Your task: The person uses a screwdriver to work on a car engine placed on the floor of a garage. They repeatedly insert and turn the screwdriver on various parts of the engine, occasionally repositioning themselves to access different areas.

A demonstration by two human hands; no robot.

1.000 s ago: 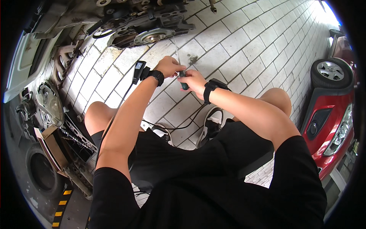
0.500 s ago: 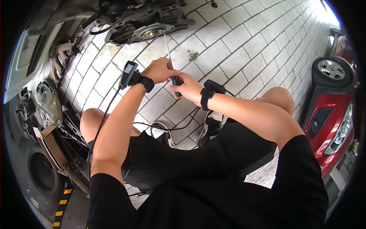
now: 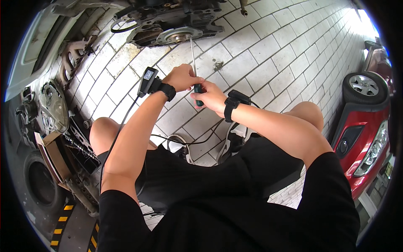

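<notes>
A screwdriver [image 3: 199, 89] with a dark green handle and a long thin metal shaft points away from me. My right hand [image 3: 208, 97] is closed round its handle. Just ahead, my left hand [image 3: 183, 78] pinches the tool where shaft and handle meet; some of its fingers are hidden from view. The shaft's far end meets the rim of a round metal flange [image 3: 178, 36], at its right side. That flange sits on the near face of a dark, greasy engine block [image 3: 147, 23]. What exactly the tip touches is too small to tell.
White tiled floor [image 3: 268, 54] lies round the engine. A ribbed black belt [image 3: 124, 29] loops out on its left. Further left are a rusty manifold [image 3: 71, 63], a headlamp unit [image 3: 54, 107], a cardboard box [image 3: 54, 153] and a tyre [image 3: 42, 178]. A red car [image 3: 357, 126] stands at right.
The whole view has shifted slightly, so engine and hands appear a little further right. Both hands keep their hold on the screwdriver, and its far end stays at the flange's rim.
</notes>
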